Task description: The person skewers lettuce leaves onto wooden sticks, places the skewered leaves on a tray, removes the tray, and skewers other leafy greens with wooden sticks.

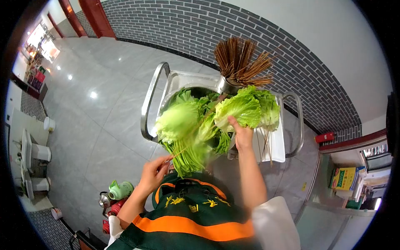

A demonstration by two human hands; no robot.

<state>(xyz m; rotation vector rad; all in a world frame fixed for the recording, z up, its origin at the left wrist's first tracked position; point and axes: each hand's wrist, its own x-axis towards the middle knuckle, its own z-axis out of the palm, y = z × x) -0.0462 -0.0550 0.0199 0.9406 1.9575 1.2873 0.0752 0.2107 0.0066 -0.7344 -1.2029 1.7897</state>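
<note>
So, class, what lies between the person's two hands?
Between the left hand and the right hand are long green stems and part of a thin stick, seen in the head view.

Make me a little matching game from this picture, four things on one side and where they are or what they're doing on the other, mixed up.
1. Bundle of brown sticks
2. Green flask
3. Right hand
4. Left hand

A. Pinching a single thin stick
B. Beside red containers, off to the left
C. Fanning out of a metal holder by the brick wall
D. Holding frilly lettuce, thumb on top

Right pairs: 1-C, 2-B, 3-D, 4-A
</note>
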